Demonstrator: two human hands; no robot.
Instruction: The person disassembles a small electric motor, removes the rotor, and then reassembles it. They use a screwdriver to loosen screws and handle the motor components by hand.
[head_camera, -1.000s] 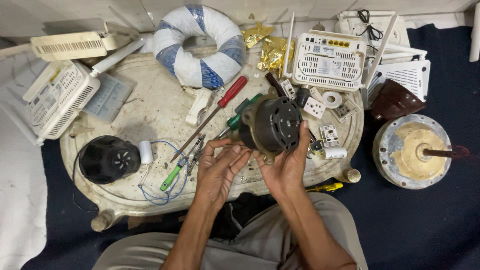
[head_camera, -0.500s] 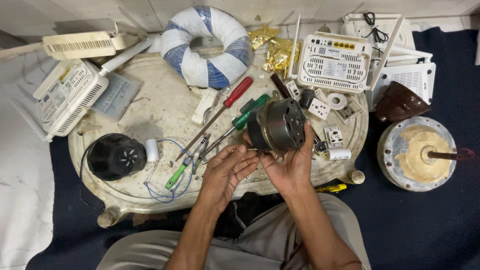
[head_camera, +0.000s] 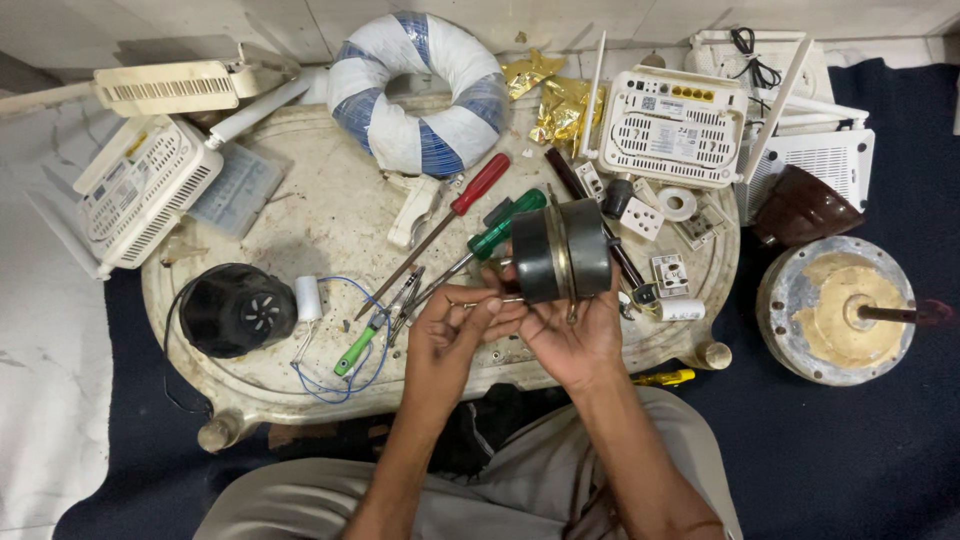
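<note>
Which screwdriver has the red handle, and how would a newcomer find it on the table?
Start at the blue-and-white ring at the far edge of the cream table. Just below it, the red screwdriver lies slanted, handle toward the ring. The green screwdriver lies alongside it, nearer the person; only this handle is red.

A low, oval, cream-coloured counter (head_camera: 300, 215) is sitting in the middle, looking scratched and dirty, with round knobby feet (head_camera: 218, 432) poking out at its front corners. It is standing on a dark blue carpet (head_camera: 850, 450) that is covering the floor on the right and in front. A pale, marble-like floor (head_camera: 45, 400) is showing on the left. Light tiles (head_camera: 300, 20) are running along the top. Soft, even light is falling everywhere.
</note>
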